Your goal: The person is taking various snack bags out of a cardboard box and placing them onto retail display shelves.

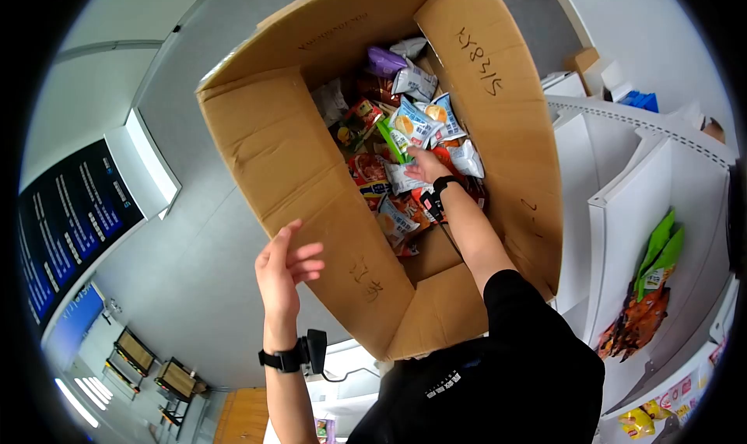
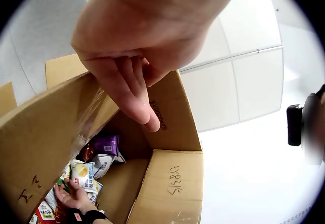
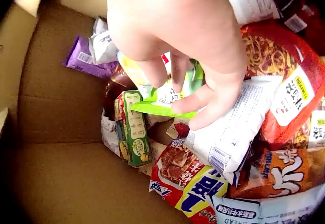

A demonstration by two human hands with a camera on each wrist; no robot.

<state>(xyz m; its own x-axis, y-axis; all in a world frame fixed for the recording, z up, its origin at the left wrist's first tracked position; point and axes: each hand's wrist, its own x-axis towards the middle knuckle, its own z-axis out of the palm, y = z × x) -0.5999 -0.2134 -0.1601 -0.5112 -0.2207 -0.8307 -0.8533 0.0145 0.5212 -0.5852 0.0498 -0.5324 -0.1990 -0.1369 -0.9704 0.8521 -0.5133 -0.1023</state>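
Inside the cardboard box, the right hand (image 1: 426, 166) (image 3: 188, 46) reaches down with fingers apart and slightly bent over a green packet (image 3: 165, 107). Its fingertips overlap the packet; whether they grip it cannot be told. A white packet (image 3: 233, 125) lies beside that hand, and a blue-and-white packet (image 1: 412, 123) lies just beyond it. Outside, by the box's left flap, the left hand (image 1: 284, 269) (image 2: 137, 46) is raised with loosely bent fingers and holds nothing.
The large box (image 1: 280, 148) holds several snack packets, among them a purple one (image 1: 385, 61) and a red noodle packet (image 3: 284, 82). White shelving (image 1: 630, 203) with a green-and-brown bag (image 1: 657, 261) stands at the right. A dark screen (image 1: 70, 226) is at the far left.
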